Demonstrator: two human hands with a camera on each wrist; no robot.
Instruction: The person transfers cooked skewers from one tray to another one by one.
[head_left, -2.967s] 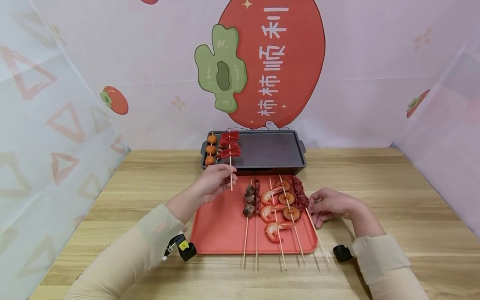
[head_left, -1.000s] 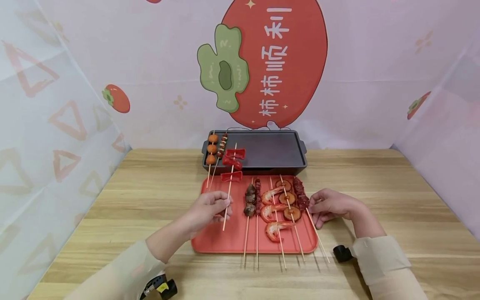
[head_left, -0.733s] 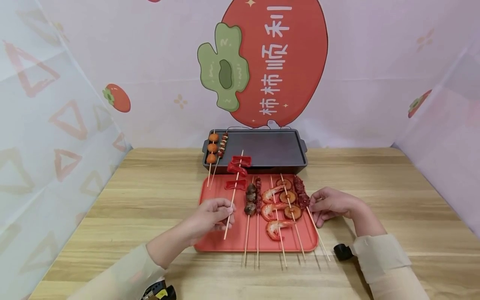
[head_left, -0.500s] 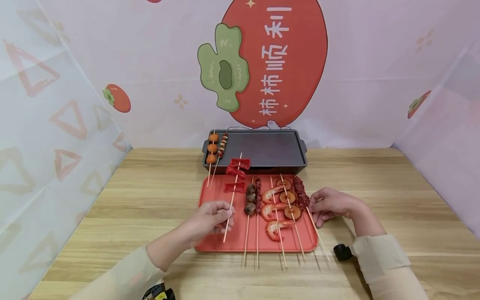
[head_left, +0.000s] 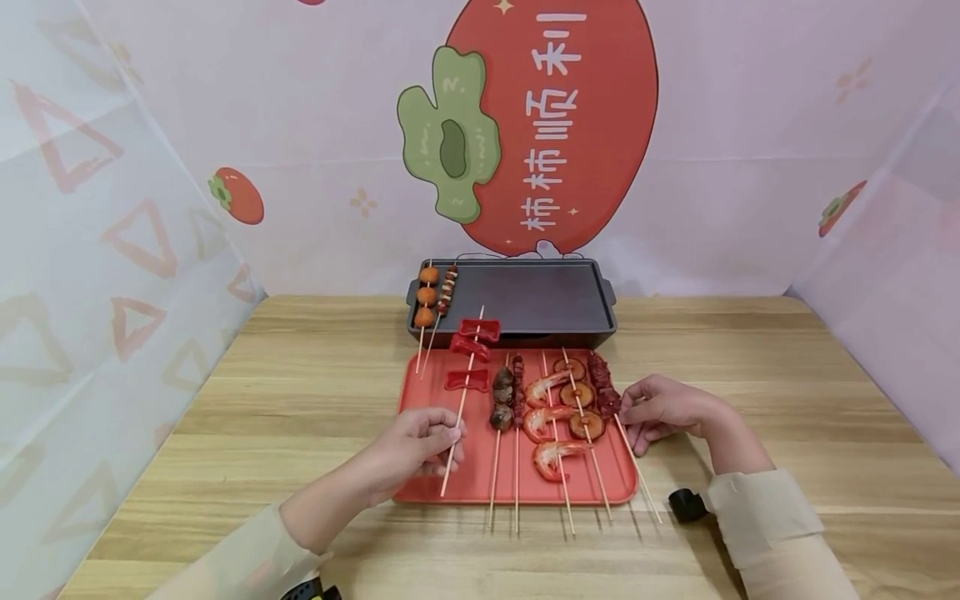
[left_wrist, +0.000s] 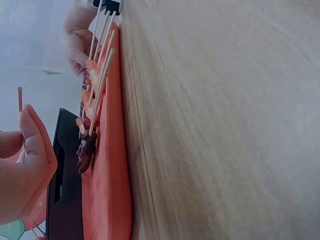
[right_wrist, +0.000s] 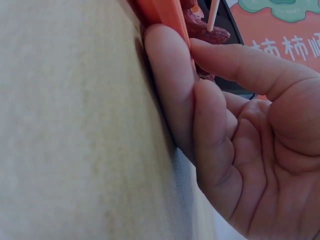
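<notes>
My left hand (head_left: 420,450) pinches the bare stick of a red pepper skewer (head_left: 467,380) between thumb and fingers. The skewer leans over the left part of a red tray (head_left: 480,479), its tip overlapping the griddle's front edge. In the left wrist view, the stick's end (left_wrist: 20,97) pokes out above the fingertips. My right hand (head_left: 667,412) is at the tray's right side; the right wrist view shows thumb and fingers gripping the tray's rim (right_wrist: 165,12). Just beside the thumb lies a dark red meat skewer (head_left: 606,396).
A dark griddle (head_left: 532,292) stands behind the tray, bearing an orange ball skewer (head_left: 427,297) and a mixed skewer (head_left: 447,292) on its left. On the tray lie a shrimp skewer (head_left: 551,458), round slices (head_left: 587,426), a grey-brown skewer (head_left: 502,417) and a thin reddish one (head_left: 518,392).
The left hand has drawn the pepper skewer back from over the griddle's left side to over the tray, then slightly nearer and leftward. My right hand has stayed in place.
</notes>
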